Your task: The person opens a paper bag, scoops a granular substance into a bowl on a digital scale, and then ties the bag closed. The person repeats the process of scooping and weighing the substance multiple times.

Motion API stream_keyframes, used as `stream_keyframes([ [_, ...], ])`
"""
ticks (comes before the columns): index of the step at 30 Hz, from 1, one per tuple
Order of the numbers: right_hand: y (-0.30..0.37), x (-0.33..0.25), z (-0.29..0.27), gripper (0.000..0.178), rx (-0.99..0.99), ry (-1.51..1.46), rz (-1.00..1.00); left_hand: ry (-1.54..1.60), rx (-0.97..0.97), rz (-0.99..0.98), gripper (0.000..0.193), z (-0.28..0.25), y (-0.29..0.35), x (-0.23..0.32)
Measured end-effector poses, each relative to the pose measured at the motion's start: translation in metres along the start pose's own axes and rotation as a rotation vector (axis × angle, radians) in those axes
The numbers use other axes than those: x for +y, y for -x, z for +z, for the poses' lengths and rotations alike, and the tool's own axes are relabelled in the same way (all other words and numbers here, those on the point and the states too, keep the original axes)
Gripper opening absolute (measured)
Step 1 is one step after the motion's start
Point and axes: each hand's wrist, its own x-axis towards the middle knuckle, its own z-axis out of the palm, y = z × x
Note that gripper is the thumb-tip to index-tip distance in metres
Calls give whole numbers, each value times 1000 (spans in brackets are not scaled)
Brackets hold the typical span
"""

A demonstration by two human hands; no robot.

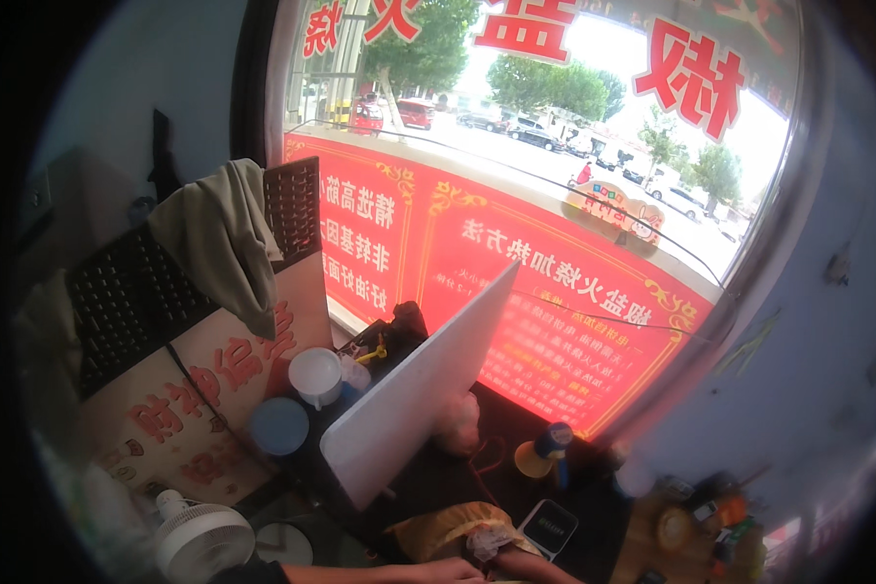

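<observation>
My left hand and my right hand are close together at the bottom edge, where the picture cuts them off. Most of their fingers do not show, and I cannot make out what lies in them. Crumpled, pale, thin plastic sits just above my right hand. Behind the hands lies a yellow-orange cloth or bag on the dark table. A small black square device with a pale rim is right of the plastic.
A white flat panel stands tilted on the table. To its left are a white mug, a blue round lid and a white fan. A blue-and-yellow megaphone stands right. Beyond, red posters cover the lower window.
</observation>
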Motion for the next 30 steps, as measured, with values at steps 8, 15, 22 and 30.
stream_keyframes([
  [8,11,-53,-45,43,-145,-448,293,-117,44,-67,37,-4,-78,70],
  [15,1,-77,-69,43,-73,-653,470,-483,782,493,21,-12,-53,85],
  [22,-26,-159,-17,33,-105,345,-194,-584,1128,576,26,2,-2,25],
  [30,32,-209,-91,32,-207,778,-24,-362,629,36,50,26,2,9],
])
